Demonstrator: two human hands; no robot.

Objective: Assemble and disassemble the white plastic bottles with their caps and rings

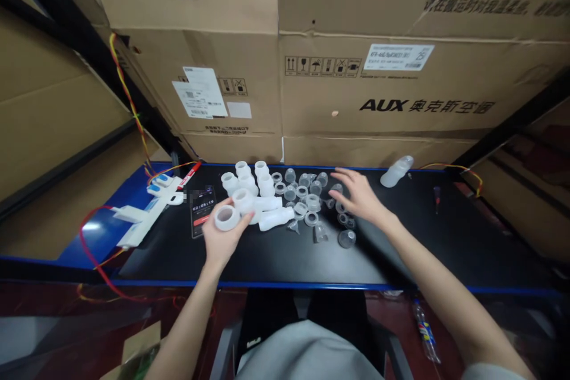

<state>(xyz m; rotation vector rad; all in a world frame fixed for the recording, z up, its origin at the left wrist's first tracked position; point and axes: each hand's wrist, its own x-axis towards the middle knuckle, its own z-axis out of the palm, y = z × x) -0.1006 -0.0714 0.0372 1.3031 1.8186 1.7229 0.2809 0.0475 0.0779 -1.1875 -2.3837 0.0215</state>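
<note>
My left hand (225, 240) is closed around a milky white baby bottle (227, 218) with its open mouth facing up towards me. Behind it several more white bottle bodies (266, 184) stand upright, and two bottles (276, 218) lie on their sides. Fingers apart, my right hand (363, 199) hovers at the right edge of a spread of clear parts. Among these are rings (311, 218), dome caps (347, 238) and soft nipples (320, 232). I see nothing held in my right hand. A bottle with a clear cap on it (397, 171) lies tilted at the back right.
A phone (201, 214) showing a timer lies left of the bottles. A white power strip (151, 214), a red marker (190, 174) and wires lie at the left. Large cardboard boxes (320, 89) form a wall behind the black table (294, 264). A dark red-tipped object (437, 199) lies right.
</note>
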